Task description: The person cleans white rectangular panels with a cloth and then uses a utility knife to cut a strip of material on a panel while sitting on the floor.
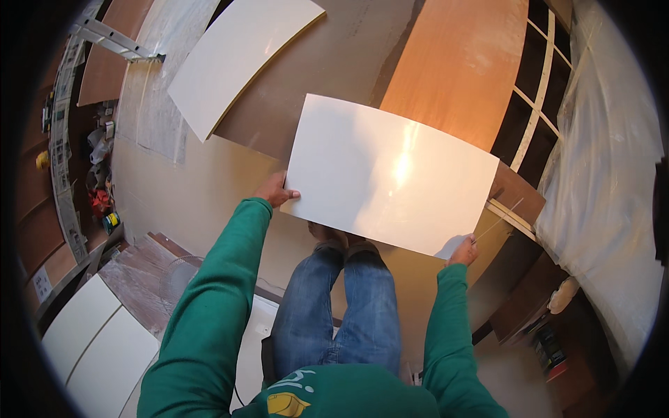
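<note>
When viewed from above, past green sleeves [219,292] and blue jeans [303,313], shows a large white board [376,167] held flat before the knees, partly over the feet [329,235]. Pinched at its left edge by the left hand [275,190], with thumb on top and fingers hidden beneath; gripped at the near right corner by the right hand [462,251], curled closed, with fingertips unclear. Looks stiff, glossy, probably slippery and fairly light, with corners likely easy to chip; best taken by opposite edges. Below, notice a tan floor [202,181]. Farther off, find a grey-brown panel [254,115] under a second white board [244,56], an orange-brown panel [460,63], milky plastic sheeting [606,160] rightward, and a metal ladder [115,40] far left.
</note>
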`<state>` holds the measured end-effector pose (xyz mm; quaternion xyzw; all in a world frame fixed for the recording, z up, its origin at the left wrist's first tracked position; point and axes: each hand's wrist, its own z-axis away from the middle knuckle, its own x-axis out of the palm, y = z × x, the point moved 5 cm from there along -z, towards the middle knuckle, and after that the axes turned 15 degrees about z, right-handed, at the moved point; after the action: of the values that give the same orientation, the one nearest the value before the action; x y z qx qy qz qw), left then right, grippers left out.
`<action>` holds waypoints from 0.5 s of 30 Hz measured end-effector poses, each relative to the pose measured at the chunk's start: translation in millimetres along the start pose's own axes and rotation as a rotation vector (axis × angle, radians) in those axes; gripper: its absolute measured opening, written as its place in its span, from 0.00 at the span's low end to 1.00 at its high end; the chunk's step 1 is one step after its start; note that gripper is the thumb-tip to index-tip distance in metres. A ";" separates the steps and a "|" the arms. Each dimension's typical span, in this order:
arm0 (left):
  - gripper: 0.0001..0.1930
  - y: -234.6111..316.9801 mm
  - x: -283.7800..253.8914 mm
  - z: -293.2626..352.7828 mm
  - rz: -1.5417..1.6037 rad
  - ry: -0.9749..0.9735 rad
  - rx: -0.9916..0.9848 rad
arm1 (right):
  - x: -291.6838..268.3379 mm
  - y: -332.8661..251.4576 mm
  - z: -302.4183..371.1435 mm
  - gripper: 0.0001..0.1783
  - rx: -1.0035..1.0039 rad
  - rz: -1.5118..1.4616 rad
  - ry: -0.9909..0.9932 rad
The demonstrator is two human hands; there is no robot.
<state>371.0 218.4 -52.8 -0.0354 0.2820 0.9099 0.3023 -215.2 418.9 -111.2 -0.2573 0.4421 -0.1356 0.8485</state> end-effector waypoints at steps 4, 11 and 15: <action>0.25 -18.8 -19.9 -2.4 -0.024 0.196 0.068 | 16.0 20.7 30.8 0.25 0.124 0.007 0.023; 0.25 5.1 -5.6 -8.1 0.138 0.341 0.182 | 5.1 48.8 -7.1 0.25 0.023 0.117 0.070; 0.22 -31.5 -11.1 10.9 0.133 0.357 0.105 | 36.3 -5.1 64.8 0.24 0.342 0.069 -0.115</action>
<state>399.2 239.1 -56.6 -0.1616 0.3797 0.8912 0.1881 -141.3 418.5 -102.2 -0.1010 0.3718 -0.1647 0.9080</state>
